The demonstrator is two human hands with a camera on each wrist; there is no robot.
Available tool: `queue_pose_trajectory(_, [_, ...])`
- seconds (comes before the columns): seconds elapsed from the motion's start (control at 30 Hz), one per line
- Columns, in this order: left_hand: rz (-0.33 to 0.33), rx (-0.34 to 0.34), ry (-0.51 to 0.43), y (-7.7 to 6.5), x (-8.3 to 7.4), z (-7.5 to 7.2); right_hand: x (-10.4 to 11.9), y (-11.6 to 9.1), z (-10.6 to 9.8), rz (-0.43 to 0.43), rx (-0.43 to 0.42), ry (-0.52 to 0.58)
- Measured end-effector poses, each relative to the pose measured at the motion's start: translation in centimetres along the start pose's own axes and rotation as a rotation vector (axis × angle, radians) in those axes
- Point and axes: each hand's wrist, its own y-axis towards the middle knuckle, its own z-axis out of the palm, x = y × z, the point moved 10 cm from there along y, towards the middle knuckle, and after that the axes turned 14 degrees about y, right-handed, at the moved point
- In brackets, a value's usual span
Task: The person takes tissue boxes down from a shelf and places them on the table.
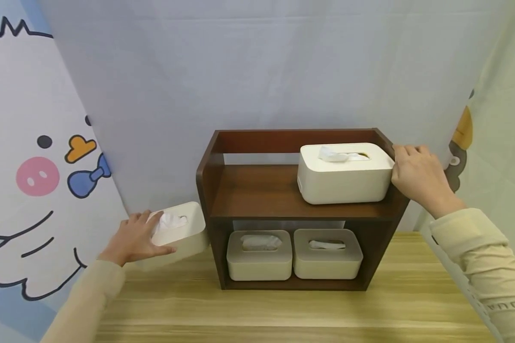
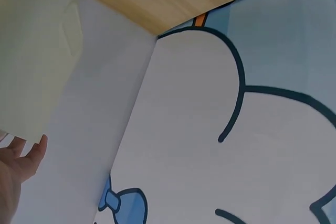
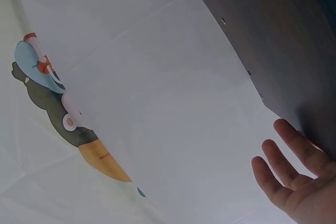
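Observation:
My left hand (image 1: pixel 139 238) grips a white tissue box (image 1: pixel 190 228) by its upper part, left of a dark brown wooden shelf (image 1: pixel 257 190). The box tilts a little, and a white tissue shows in its slot. In the left wrist view, fingertips (image 2: pixel 37 153) lie at the edge of this pale box (image 2: pixel 31 61). My right hand (image 1: pixel 418 174) touches the shelf's right side panel, close to another white tissue box (image 1: pixel 347 183) on the upper board. Several right fingers (image 3: pixel 283 166) are extended beside the panel (image 3: pixel 273 40); the thumb is hidden.
On the shelf's lower level, two more tissue boxes (image 1: pixel 259 264) (image 1: pixel 328 262) stand side by side. The shelf stands on a wood-grain table (image 1: pixel 262 312). Behind it hangs a pale cloth (image 1: pixel 262 71), with a cartoon-printed cloth (image 1: pixel 30 119) at the left.

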Motion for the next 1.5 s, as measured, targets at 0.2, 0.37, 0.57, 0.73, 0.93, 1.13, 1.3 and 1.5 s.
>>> queue_pose_trajectory(0.2, [0.002,-0.028,0.001,-1.2,-0.6,2.5,0.1,0.0,-0.2,-0.009,-0.018,0.004])
queue_pose_trajectory(0.37, [-0.013,0.002,-0.012,-2.3,-1.1,4.6,0.4,-0.1,-0.5,-0.026,-0.039,-0.002])
queue_pose_trajectory(0.57, [-0.021,0.04,-0.024,-3.4,-1.9,6.5,0.3,-0.2,-0.5,-0.028,-0.035,-0.001])
queue_pose_trajectory(0.73, [-0.02,0.042,-0.007,-3.9,-2.3,7.7,0.1,-0.1,-0.2,-0.017,-0.016,0.003])
queue_pose_trajectory(0.93, [-0.006,0.012,-0.081,-4.2,-3.1,8.1,0.0,-0.1,-0.1,-0.004,-0.011,0.007])
queue_pose_trajectory(1.13, [0.016,0.003,-0.072,-4.6,-3.7,9.1,0.2,-0.1,-0.2,-0.013,-0.026,0.007])
queue_pose_trajectory(1.3, [0.029,0.009,-0.071,-4.8,-3.8,9.5,0.4,-0.2,-0.4,-0.026,-0.041,0.01])
queue_pose_trajectory(1.5, [0.022,0.033,-0.087,-5.0,-3.6,10.0,0.8,-0.2,-0.6,-0.055,-0.056,0.001])
